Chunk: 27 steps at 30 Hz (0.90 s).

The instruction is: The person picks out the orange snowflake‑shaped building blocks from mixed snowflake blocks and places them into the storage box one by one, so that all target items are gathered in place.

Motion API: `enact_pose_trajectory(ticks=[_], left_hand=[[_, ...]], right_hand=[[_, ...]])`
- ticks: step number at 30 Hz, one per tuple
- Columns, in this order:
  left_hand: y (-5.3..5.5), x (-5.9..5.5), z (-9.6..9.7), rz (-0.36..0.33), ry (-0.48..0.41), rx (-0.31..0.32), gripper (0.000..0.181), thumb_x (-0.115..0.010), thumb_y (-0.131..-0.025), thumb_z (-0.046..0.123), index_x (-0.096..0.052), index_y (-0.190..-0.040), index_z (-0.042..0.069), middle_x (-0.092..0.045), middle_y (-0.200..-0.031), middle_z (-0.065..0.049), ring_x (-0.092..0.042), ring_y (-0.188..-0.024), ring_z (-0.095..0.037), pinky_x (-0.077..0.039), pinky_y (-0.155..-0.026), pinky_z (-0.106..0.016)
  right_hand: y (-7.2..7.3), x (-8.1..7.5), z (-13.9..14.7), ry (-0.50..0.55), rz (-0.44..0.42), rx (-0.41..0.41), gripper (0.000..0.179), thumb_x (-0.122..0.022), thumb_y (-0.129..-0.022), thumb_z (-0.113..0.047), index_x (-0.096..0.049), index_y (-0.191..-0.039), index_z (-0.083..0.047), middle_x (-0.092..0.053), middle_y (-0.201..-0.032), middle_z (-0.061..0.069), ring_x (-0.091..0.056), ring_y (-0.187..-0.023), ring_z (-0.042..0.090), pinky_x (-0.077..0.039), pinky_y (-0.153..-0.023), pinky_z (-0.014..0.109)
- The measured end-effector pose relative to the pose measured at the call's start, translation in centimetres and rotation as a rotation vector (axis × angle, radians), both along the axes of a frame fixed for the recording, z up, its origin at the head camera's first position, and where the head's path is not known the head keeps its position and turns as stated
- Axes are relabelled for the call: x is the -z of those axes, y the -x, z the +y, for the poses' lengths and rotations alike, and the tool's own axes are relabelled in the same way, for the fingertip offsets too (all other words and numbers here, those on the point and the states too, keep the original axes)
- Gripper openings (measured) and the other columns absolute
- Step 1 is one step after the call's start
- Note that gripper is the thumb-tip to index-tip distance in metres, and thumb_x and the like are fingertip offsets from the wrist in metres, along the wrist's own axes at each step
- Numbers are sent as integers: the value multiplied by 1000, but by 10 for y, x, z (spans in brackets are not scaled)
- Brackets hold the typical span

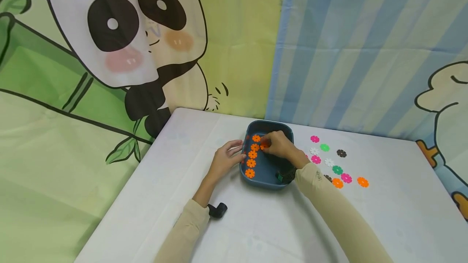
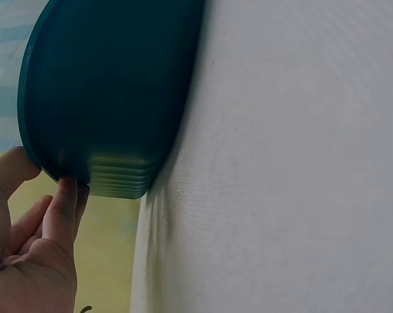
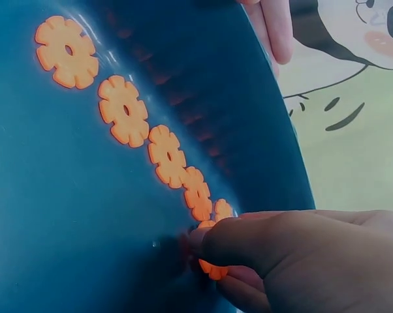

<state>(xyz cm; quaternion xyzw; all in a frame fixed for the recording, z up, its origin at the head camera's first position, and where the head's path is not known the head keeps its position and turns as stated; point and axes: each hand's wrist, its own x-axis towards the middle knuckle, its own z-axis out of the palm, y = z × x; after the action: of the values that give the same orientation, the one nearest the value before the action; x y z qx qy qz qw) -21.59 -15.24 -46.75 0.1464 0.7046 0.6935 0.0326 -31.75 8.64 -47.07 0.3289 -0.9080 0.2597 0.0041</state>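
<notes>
At the left side of a dark blue plastic bin (image 1: 268, 184), my left hand (image 1: 227, 158) touches the rim and outer wall with its fingertips, fingers mostly straight. In the left wrist view, the left thumb (image 2: 14, 171) meets the rim and the other fingers lie lower, against the wall. My right hand (image 1: 279, 145) reaches into the bin and pinches an orange flower-shaped disc (image 3: 214, 268) between thumb and fingers. Several more orange discs (image 1: 251, 163) line the bin's left wall in a column. The pinched disc is partly covered by the thumb.
Loose notched discs lie right of the bin: pink (image 1: 346, 178), green (image 1: 337, 169), white (image 1: 329, 162), dark brown (image 1: 341, 153) and orange (image 1: 363, 182). A white cloth (image 1: 241, 238) covers the table. Printed curtains (image 1: 237, 44) hang behind its far edge.
</notes>
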Motion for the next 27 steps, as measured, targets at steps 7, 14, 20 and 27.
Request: enact_pose_trajectory(ticks=[7, 14, 20, 27], left_hand=[[0, 0, 1, -4, -9, -15, 56, -69, -88, -2, -45, -137, -11, -47, -140, -28, -48, -128, -39, -52, -94, -27], [0, 0, 1, -5, -1, -15, 56, -69, -88, -1, -45, -138, -11, -47, -140, -27, -48, -128, -40, -52, -95, -28], [-1, -1, 1, -7, 7, -11, 56, -69, -89, 0, -44, -138, -11, -47, -141, -27, -48, -129, -39, -51, -95, -27], [-2, -1, 1, -1, 4, -14, 56, -68, -89, -1, -44, -138, -12, -47, -140, -28, -48, -128, -40, -51, -95, -28]], right_hand=[[-1, 2, -3, -37, -11, -23, 26, -80, -77, -7, -75, -103, -1, -73, -96, 9, -64, -83, 17, -58, -76, 35], [-2, 2, -4, -57, -13, -9, 27, -80, -79, -9, -75, -104, -2, -72, -96, 8, -63, -82, 17, -58, -75, 34], [-2, 1, -4, -46, -10, -7, 26, -80, -77, -7, -75, -102, -2, -73, -93, 8, -63, -80, 17, -58, -74, 34], [-1, 0, -3, -7, 4, 2, 24, -81, -76, -6, -76, -99, -2, -73, -92, 10, -66, -80, 20, -58, -71, 37]])
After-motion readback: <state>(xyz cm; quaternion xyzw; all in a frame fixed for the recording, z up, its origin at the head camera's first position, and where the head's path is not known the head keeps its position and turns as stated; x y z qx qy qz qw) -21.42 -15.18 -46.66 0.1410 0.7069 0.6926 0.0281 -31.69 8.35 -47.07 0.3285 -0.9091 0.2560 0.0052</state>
